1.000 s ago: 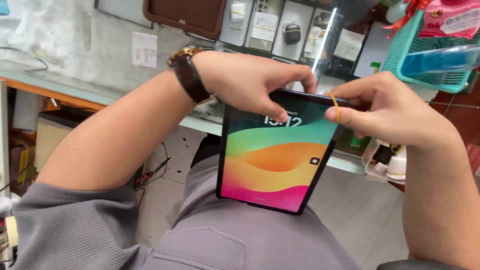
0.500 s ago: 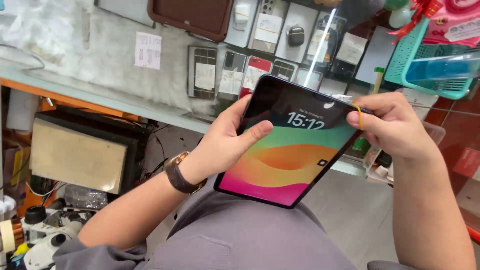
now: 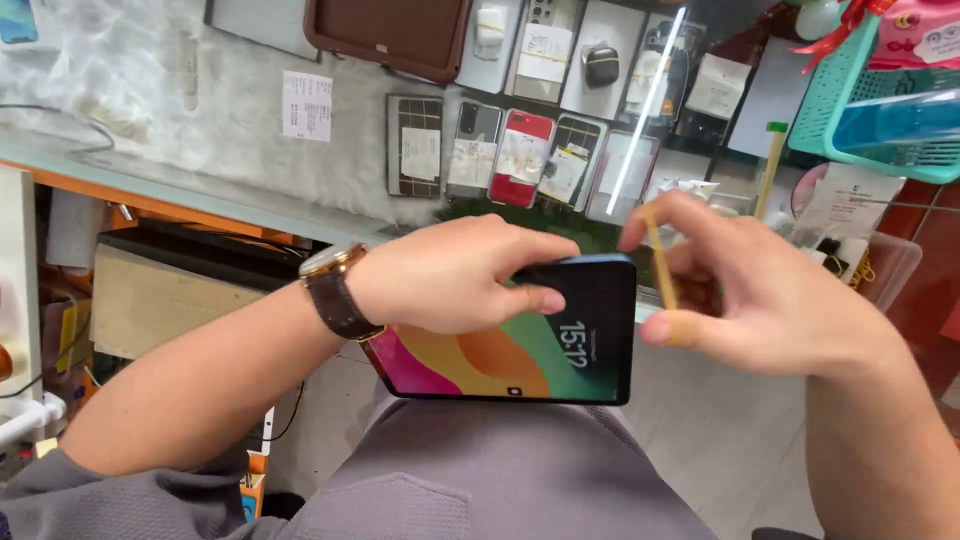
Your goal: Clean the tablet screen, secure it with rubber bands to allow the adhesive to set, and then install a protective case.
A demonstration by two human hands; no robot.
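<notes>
A dark tablet (image 3: 530,355) with a lit, colourful screen lies nearly flat over my lap. My left hand (image 3: 450,275), with a brown-strapped watch (image 3: 335,290) on its wrist, grips the tablet's far edge, thumb pressed on the screen. My right hand (image 3: 745,285) hovers just off the tablet's right edge with a yellow rubber band (image 3: 662,275) stretched between its fingers. The band is not touching the tablet.
A glass display counter (image 3: 200,190) ahead holds several phones (image 3: 520,155) and tagged cases. A teal plastic basket (image 3: 880,110) sits at upper right. Under the counter to the left are a beige box (image 3: 160,300) and cables. My grey-trousered lap (image 3: 480,480) is below.
The tablet has turned from tilted upright to lying sideways and flatter. My left hand shifted from beneath it to over its top edge. My right hand let go of the tablet's edge.
</notes>
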